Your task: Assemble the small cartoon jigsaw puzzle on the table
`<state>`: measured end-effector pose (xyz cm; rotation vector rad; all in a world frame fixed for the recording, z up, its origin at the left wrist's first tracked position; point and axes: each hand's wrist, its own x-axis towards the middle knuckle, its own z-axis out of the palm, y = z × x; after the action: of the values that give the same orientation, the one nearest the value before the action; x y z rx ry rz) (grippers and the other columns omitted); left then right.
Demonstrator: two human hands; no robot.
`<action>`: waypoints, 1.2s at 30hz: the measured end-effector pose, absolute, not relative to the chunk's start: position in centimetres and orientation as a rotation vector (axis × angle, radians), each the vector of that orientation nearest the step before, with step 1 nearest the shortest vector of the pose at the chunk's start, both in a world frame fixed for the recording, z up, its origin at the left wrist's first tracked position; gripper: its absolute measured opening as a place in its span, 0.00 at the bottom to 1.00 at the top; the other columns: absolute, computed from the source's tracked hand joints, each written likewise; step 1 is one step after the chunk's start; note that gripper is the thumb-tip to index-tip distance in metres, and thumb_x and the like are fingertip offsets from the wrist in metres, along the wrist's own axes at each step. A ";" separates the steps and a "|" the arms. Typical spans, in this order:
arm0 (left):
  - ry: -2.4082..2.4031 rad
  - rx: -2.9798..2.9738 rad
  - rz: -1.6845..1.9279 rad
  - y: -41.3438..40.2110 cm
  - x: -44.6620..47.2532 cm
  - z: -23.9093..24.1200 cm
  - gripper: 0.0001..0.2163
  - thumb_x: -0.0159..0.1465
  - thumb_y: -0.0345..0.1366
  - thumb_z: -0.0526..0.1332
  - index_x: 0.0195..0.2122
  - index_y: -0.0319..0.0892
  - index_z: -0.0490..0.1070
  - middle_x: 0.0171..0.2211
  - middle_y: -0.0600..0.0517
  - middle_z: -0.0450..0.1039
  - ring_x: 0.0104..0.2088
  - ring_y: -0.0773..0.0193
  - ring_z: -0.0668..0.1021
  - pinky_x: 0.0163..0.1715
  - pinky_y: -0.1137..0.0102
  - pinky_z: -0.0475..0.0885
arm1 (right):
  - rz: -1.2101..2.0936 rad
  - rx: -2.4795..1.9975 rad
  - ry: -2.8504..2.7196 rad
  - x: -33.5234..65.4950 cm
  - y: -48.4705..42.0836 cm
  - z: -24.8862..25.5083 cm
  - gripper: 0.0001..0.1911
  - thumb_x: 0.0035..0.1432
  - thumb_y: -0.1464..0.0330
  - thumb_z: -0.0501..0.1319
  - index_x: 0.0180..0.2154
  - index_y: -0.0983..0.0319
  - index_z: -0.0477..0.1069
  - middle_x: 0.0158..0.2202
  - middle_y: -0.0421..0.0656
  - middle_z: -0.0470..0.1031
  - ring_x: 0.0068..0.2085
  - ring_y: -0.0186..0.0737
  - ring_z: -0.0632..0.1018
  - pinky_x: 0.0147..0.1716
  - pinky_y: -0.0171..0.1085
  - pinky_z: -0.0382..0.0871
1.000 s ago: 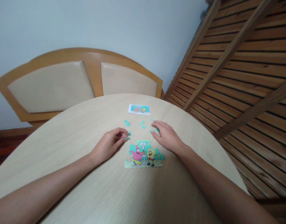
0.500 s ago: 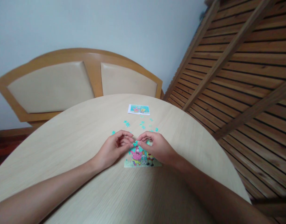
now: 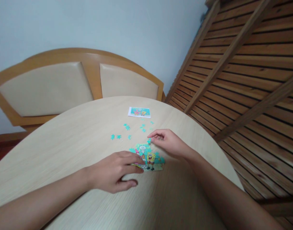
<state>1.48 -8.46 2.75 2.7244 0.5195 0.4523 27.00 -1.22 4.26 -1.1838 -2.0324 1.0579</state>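
Note:
A partly assembled cartoon jigsaw puzzle lies on the round table, its upper edge uneven. My left hand rests palm down over the puzzle's left part with fingers spread, covering much of the pink figure. Above the puzzle's top edge, my right hand pinches a small turquoise puzzle piece between thumb and fingertips. Loose turquoise pieces are scattered beyond the puzzle, with a few more loose pieces to the left.
At the far side of the table lies a picture card showing the same cartoon figures. Behind it stands a padded wooden bench back against the wall. A slatted wooden panel rises on the right.
My hands have moved apart. The left has come down, spread over the puzzle's left side; the right has shifted slightly up and right with a piece. More of the puzzle shows.

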 end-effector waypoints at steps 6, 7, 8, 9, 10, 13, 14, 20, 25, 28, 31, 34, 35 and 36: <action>0.503 2.844 0.397 -9.4 1.9 3.0 0.21 0.67 0.42 0.60 0.56 0.34 0.72 0.59 0.36 0.71 0.59 0.47 0.75 0.61 0.54 0.70 | 1.039 -1.187 -2.060 26.8 -1.5 4.1 0.09 0.57 0.69 0.64 0.39 0.65 0.80 0.35 0.45 0.81 0.36 0.38 0.77 0.37 0.37 0.71; 0.512 2.853 0.382 -9.6 2.1 3.0 0.22 0.67 0.43 0.60 0.57 0.33 0.71 0.60 0.36 0.70 0.60 0.46 0.74 0.61 0.54 0.69 | 1.037 -1.186 -2.073 26.7 -1.5 4.0 0.09 0.58 0.69 0.64 0.39 0.64 0.80 0.34 0.45 0.81 0.35 0.38 0.77 0.37 0.37 0.71; 0.523 2.858 0.364 -9.8 2.2 3.1 0.24 0.67 0.44 0.61 0.58 0.33 0.70 0.61 0.36 0.69 0.60 0.46 0.73 0.62 0.54 0.68 | 1.032 -1.180 -2.094 26.6 -1.6 4.0 0.09 0.58 0.69 0.64 0.40 0.64 0.80 0.35 0.45 0.81 0.35 0.38 0.77 0.37 0.36 0.70; 0.534 2.859 0.347 -9.9 2.3 3.1 0.25 0.67 0.45 0.60 0.59 0.33 0.69 0.62 0.36 0.68 0.62 0.46 0.72 0.64 0.54 0.66 | 1.025 -1.170 -2.119 26.6 -1.6 3.9 0.09 0.59 0.69 0.63 0.40 0.64 0.80 0.35 0.44 0.82 0.35 0.38 0.77 0.37 0.36 0.70; 0.542 2.857 0.331 -10.0 2.4 3.2 0.26 0.67 0.46 0.60 0.60 0.33 0.68 0.63 0.37 0.67 0.63 0.46 0.71 0.65 0.54 0.64 | 1.017 -1.159 -2.145 26.5 -1.6 3.8 0.10 0.59 0.70 0.62 0.40 0.63 0.81 0.36 0.44 0.82 0.36 0.38 0.78 0.37 0.36 0.70; 0.539 2.859 0.313 -10.2 2.6 3.3 0.26 0.68 0.46 0.59 0.62 0.35 0.66 0.65 0.39 0.64 0.64 0.48 0.69 0.66 0.54 0.61 | 0.996 -1.138 -2.199 26.1 -1.8 3.6 0.11 0.61 0.70 0.61 0.41 0.62 0.81 0.37 0.44 0.83 0.36 0.38 0.78 0.37 0.36 0.70; 0.522 2.869 0.319 -10.2 2.6 3.3 0.26 0.68 0.46 0.59 0.62 0.35 0.65 0.65 0.39 0.64 0.64 0.48 0.69 0.66 0.54 0.61 | 0.993 -1.136 -2.209 26.0 -1.8 3.5 0.11 0.61 0.71 0.60 0.42 0.62 0.81 0.37 0.44 0.83 0.36 0.39 0.79 0.38 0.36 0.70; 0.863 2.833 0.689 -9.6 2.6 2.8 0.11 0.72 0.37 0.53 0.47 0.40 0.73 0.39 0.46 0.79 0.40 0.55 0.80 0.42 0.59 0.75 | 0.998 -1.104 -2.209 25.3 -2.5 3.5 0.10 0.60 0.71 0.61 0.40 0.62 0.81 0.37 0.43 0.83 0.38 0.38 0.80 0.40 0.36 0.71; 1.292 2.313 0.921 -8.2 1.9 1.9 0.09 0.69 0.39 0.57 0.43 0.42 0.74 0.36 0.50 0.78 0.35 0.62 0.78 0.36 0.67 0.73 | 1.062 -1.049 -2.123 24.8 -2.9 3.6 0.07 0.58 0.69 0.65 0.38 0.63 0.80 0.35 0.43 0.82 0.37 0.37 0.80 0.39 0.35 0.72; 1.256 2.116 0.895 -7.8 1.9 1.6 0.10 0.69 0.39 0.58 0.44 0.42 0.75 0.35 0.51 0.79 0.33 0.64 0.78 0.33 0.70 0.72 | 1.089 -1.014 -2.116 24.5 -3.2 3.6 0.07 0.58 0.68 0.65 0.37 0.63 0.80 0.35 0.43 0.83 0.37 0.37 0.80 0.39 0.35 0.73; 1.210 2.053 0.892 -7.8 2.2 1.5 0.10 0.68 0.40 0.58 0.42 0.41 0.76 0.33 0.51 0.79 0.31 0.65 0.77 0.31 0.71 0.71 | 1.081 -1.016 -2.144 24.2 -3.4 3.8 0.06 0.58 0.69 0.65 0.37 0.62 0.80 0.35 0.42 0.83 0.36 0.37 0.80 0.38 0.35 0.72; 1.202 2.035 0.876 -7.9 2.3 1.6 0.10 0.67 0.39 0.58 0.40 0.41 0.77 0.31 0.51 0.79 0.29 0.65 0.76 0.29 0.72 0.70 | 1.081 -1.025 -2.183 24.0 -3.6 3.7 0.07 0.59 0.69 0.64 0.38 0.61 0.81 0.35 0.41 0.83 0.36 0.37 0.80 0.38 0.35 0.72; 1.204 2.031 0.871 -7.9 2.2 1.6 0.09 0.67 0.38 0.58 0.40 0.40 0.76 0.30 0.52 0.78 0.28 0.66 0.76 0.29 0.72 0.69 | 1.088 -1.022 -2.189 23.9 -3.7 3.7 0.07 0.59 0.69 0.64 0.38 0.61 0.81 0.35 0.41 0.83 0.36 0.36 0.80 0.38 0.34 0.71; 1.206 2.024 0.865 -7.9 2.2 1.6 0.09 0.67 0.38 0.59 0.39 0.40 0.76 0.30 0.52 0.78 0.28 0.66 0.75 0.28 0.72 0.69 | 1.099 -1.014 -2.191 23.9 -3.8 3.6 0.07 0.60 0.69 0.64 0.38 0.61 0.81 0.35 0.41 0.83 0.36 0.36 0.79 0.38 0.34 0.71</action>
<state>2.22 -7.93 1.58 2.0239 1.2056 0.8655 23.87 -3.75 3.62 -1.0143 -2.1915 1.0987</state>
